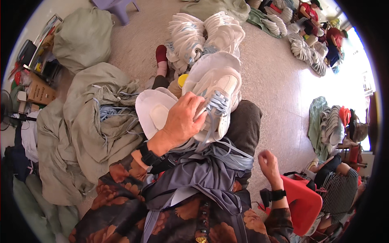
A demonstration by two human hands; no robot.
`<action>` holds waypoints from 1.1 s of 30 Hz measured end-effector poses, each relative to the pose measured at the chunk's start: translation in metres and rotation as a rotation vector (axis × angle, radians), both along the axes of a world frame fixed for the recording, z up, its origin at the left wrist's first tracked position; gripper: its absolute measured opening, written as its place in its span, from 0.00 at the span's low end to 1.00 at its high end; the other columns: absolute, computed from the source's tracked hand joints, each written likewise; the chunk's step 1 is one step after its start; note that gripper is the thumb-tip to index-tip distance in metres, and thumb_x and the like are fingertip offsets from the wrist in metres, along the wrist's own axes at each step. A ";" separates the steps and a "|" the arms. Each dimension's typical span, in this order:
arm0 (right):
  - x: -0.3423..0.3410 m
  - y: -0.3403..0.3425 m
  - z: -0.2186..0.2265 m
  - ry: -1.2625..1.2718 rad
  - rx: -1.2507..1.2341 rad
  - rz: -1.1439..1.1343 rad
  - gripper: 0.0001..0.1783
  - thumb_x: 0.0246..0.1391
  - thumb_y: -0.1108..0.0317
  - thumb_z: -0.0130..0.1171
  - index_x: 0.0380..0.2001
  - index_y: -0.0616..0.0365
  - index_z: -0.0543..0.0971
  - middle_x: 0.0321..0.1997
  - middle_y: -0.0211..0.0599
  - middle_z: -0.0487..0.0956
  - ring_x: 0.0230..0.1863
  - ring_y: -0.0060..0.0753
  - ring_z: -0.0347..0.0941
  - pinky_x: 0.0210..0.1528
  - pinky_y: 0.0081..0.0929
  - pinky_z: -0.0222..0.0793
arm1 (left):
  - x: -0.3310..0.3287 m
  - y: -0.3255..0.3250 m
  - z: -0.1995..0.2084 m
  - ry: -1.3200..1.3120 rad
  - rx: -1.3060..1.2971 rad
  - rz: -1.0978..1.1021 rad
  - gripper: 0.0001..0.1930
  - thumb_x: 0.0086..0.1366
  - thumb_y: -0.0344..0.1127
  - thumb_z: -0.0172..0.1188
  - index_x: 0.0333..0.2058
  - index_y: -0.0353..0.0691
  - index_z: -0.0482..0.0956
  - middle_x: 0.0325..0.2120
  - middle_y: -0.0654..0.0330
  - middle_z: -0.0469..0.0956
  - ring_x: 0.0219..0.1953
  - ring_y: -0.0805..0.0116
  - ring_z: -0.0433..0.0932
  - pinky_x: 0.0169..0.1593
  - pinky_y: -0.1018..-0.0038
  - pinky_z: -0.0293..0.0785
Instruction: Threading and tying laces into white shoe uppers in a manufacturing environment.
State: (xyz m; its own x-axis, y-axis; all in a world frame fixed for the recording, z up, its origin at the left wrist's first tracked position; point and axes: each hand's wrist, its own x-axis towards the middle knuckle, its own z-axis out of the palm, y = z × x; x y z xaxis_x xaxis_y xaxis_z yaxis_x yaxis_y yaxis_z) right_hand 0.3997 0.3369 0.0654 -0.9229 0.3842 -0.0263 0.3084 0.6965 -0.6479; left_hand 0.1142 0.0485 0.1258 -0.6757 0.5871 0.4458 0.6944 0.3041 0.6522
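Over my lap lies a white sneaker upper (233,89) with light blue lace (218,102) crossed through its front eyelets. My left hand (184,117) grips its side edge beside the lacing, thumb and fingers closed. Out to the right of my knee, my right hand (269,165) is raised with its fingers curled together; whatever they may hold is too small to make out. A bundle of light blue laces (237,157) rests across my lap below the upper. Left of the upper, a pale, rounded white piece (146,107) sticks out, partly under my left hand.
Stacked white uppers (184,34) stand on the floor ahead, near a yellow lid (183,80). Greenish cloth sacks (83,38) lie at the left, with more blue laces (108,112) on one. A red stool (302,206) stands at the right. Other people (310,14) sit farther off among uppers.
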 end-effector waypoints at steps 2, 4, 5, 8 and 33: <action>-0.049 -0.035 0.040 0.100 0.022 0.058 0.02 0.55 0.78 0.59 0.33 0.62 0.76 0.32 0.47 0.78 0.36 0.51 0.77 0.39 0.41 0.72 | 0.001 -0.001 0.001 0.010 -0.006 -0.034 0.16 0.58 0.26 0.66 0.45 0.36 0.76 0.39 0.52 0.75 0.41 0.51 0.79 0.44 0.63 0.77; -0.080 -0.056 0.067 0.162 0.026 0.125 0.03 0.55 0.78 0.59 0.33 0.62 0.76 0.32 0.46 0.78 0.35 0.49 0.77 0.39 0.41 0.71 | 0.001 -0.002 0.003 0.021 -0.004 -0.069 0.17 0.57 0.26 0.66 0.46 0.36 0.76 0.40 0.52 0.75 0.42 0.51 0.78 0.46 0.63 0.77; -0.092 -0.066 0.075 0.219 0.031 0.200 0.04 0.54 0.78 0.60 0.34 0.62 0.76 0.32 0.45 0.77 0.34 0.48 0.77 0.38 0.41 0.71 | 0.002 -0.002 0.003 0.018 -0.007 -0.064 0.16 0.57 0.26 0.66 0.45 0.36 0.77 0.40 0.52 0.75 0.42 0.51 0.78 0.46 0.63 0.76; -0.120 -0.090 0.085 0.287 0.023 0.290 0.06 0.54 0.78 0.61 0.36 0.62 0.76 0.32 0.44 0.76 0.32 0.45 0.76 0.37 0.40 0.71 | 0.007 0.003 0.000 0.001 -0.012 -0.061 0.15 0.57 0.26 0.65 0.44 0.36 0.77 0.39 0.53 0.75 0.43 0.51 0.78 0.47 0.62 0.76; -0.135 -0.115 0.040 0.244 -0.511 -0.007 0.04 0.60 0.75 0.60 0.36 0.63 0.76 0.27 0.33 0.77 0.29 0.20 0.73 0.34 0.23 0.71 | 0.018 0.031 -0.014 0.059 0.017 0.003 0.09 0.55 0.25 0.62 0.35 0.40 0.74 0.34 0.55 0.72 0.40 0.51 0.74 0.43 0.58 0.72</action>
